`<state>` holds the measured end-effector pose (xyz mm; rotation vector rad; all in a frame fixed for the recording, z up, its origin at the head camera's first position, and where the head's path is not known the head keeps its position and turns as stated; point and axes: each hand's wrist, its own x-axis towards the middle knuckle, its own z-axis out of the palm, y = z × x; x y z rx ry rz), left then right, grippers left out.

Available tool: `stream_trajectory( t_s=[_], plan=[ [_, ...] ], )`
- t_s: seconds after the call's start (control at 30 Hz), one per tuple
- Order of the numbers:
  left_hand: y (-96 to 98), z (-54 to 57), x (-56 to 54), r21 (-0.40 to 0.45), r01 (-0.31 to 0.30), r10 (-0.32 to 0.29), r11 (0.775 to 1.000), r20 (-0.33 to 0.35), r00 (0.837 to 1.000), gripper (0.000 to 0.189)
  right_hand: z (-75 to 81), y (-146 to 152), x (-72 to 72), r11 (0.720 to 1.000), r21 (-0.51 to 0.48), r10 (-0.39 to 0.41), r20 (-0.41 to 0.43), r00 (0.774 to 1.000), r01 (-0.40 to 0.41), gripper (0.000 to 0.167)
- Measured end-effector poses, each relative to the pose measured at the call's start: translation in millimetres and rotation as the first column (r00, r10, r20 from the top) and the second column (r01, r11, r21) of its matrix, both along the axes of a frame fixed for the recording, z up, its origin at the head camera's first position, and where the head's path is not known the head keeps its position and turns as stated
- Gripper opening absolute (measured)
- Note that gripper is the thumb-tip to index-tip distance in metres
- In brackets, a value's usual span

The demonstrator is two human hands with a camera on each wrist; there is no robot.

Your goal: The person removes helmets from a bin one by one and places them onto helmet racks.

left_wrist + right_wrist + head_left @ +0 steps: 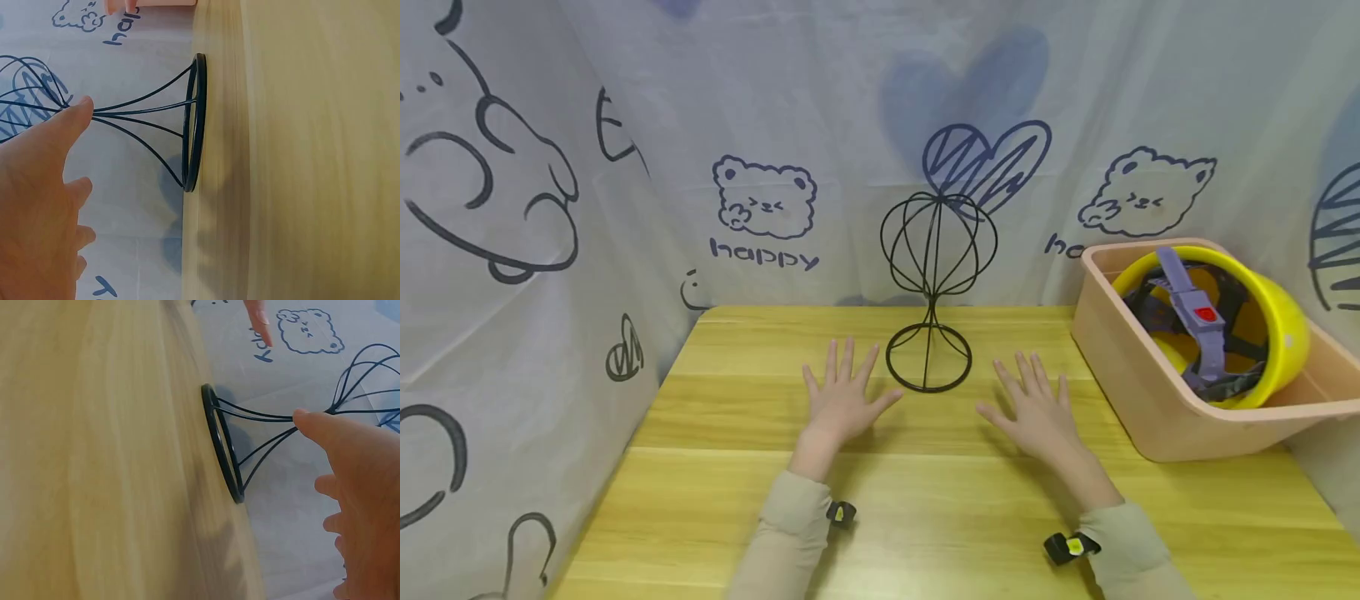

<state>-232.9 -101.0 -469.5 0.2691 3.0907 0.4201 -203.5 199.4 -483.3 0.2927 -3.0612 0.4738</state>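
Note:
A black wire stand with a round cage top and a ring base stands upright near the table's back edge. To its front left is my left hand, palm down with fingers spread, holding nothing. My right hand is spread the same way at the front right of the stand. Both hands are apart from the stand in the head view. In the left wrist view the thumb overlaps the stand's wire neck. The right wrist view shows the other thumb similarly in front of the neck.
A pink plastic bin stands at the table's right side. Inside it lies a yellow hard hat, its underside and grey straps with a red buckle facing me. A white curtain with drawings hangs behind the wooden table.

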Motion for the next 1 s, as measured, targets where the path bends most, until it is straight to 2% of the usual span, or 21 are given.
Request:
stream_trajectory(
  t_s=[0.23, 0.43, 0.6, 0.77, 1.0],
  plan=[
    [-0.1, 1.1, 2.4, -0.022, 0.048, -0.047, 0.999, 0.014, 0.999, 0.081, -2.8, 5.7, 9.7, 1.000, -0.007, 0.026, -0.024, 0.999, -0.026, 0.082],
    [0.5, 7.6, 5.9, -0.023, 0.109, -0.109, 0.994, 0.035, 0.993, 0.079, 1.4, 7.1, 17.9, 0.999, 0.011, 0.054, -0.042, 0.998, -0.053, 0.081],
    [2.0, 14.9, 9.3, -0.040, 0.145, -0.143, 0.989, 0.045, 0.989, 0.077, 10.0, 8.5, 25.1, 0.997, 0.025, 0.071, -0.076, 0.995, -0.069, 0.081],
    [2.2, 23.2, 14.8, -0.064, 0.194, -0.192, 0.979, 0.023, 0.981, 0.076, 21.0, 10.2, 36.0, 0.997, 0.024, 0.082, -0.097, 0.992, -0.080, 0.080],
    [3.0, 42.3, 22.8, -0.134, 0.259, -0.261, 0.957, -0.001, 0.965, 0.077, 35.8, 18.4, 53.8, 0.995, 0.030, 0.099, -0.129, 0.987, -0.095, 0.080]
  ],
)
